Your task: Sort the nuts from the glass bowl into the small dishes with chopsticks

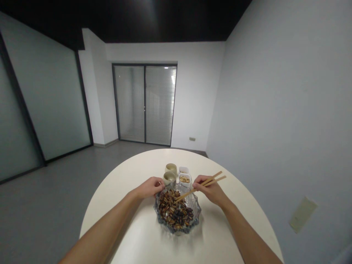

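Currently in hand: the right hand (pixel 209 190) grips a pair of wooden chopsticks (pixel 201 184) near their upper ends, fingers closed around them, tips reaching down into the bowl.

Left hand: the left hand (pixel 150 187) is loosely curled at the bowl's rim, apparently touching it; no held item is visible.

Bowl position: a faceted glass bowl (pixel 198 211) sits centrally on the round white counter (pixel 123 209), just in front of both hands.

Bowl contents: striped sunflower seeds (pixel 176 213), heaped. Whether the chopstick tips have hold of a seed cannot be told.

Technique: in my judgement, the sticks are best kept steady, with the tips brought together slowly (a high grip tends to make them wander).

Count: hands, 2; chopsticks, 2; glass bowls, 1; ceramic cups (pixel 169 173), 2; white square dishes (pixel 184 175), 2. Seeds are too many and too overlapped to count.

Dish contents: peanuts (pixel 184 179) in the nearer dish; the farther dish's contents are too small to tell.

Surroundings: a glass door (pixel 144 104) with blinds stands beyond the grey floor (pixel 41 205).
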Motion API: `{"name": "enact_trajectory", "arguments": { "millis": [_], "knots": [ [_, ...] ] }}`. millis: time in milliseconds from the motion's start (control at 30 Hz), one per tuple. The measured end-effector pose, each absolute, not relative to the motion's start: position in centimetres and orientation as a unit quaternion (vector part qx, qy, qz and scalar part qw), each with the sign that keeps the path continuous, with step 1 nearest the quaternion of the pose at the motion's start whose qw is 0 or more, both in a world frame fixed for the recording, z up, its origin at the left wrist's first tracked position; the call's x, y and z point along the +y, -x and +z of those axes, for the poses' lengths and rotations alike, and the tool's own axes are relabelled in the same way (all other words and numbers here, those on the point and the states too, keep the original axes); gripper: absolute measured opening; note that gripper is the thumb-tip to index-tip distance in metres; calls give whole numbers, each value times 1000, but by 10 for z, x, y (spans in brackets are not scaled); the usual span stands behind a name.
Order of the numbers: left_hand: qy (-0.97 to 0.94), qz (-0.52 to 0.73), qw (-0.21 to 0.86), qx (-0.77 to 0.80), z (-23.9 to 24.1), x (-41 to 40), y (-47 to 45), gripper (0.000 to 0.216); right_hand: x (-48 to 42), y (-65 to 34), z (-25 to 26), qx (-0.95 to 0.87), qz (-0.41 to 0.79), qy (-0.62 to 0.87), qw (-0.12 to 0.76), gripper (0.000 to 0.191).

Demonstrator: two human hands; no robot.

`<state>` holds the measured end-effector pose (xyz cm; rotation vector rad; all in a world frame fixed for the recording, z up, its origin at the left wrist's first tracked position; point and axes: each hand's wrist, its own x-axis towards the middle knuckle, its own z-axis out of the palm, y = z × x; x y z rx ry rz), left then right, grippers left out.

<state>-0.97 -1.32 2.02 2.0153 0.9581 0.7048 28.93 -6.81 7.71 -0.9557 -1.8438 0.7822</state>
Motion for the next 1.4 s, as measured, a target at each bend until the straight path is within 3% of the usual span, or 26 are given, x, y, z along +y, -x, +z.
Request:
{"name": "enact_trajectory", "arguments": {
  "millis": [267, 700, 1100, 1400],
  "knots": [
    [-786, 278, 398, 382, 25, -17, 8, 36, -69, -290, 78, -767, 288, 370, 438, 28],
    [-783, 280, 405, 380, 20, -14, 10, 35, -67, -293, 79, -754, 276, 329, 497, 22],
    [-794, 286, 389, 369, 17, -9, 15, 28, -42, -282, 103, -740, 131, 316, 578, 15],
    [-793, 289, 388, 370, 22, -11, 16, 25, 6, -252, 100, -736, 73, 337, 583, 21]
  ]
}}
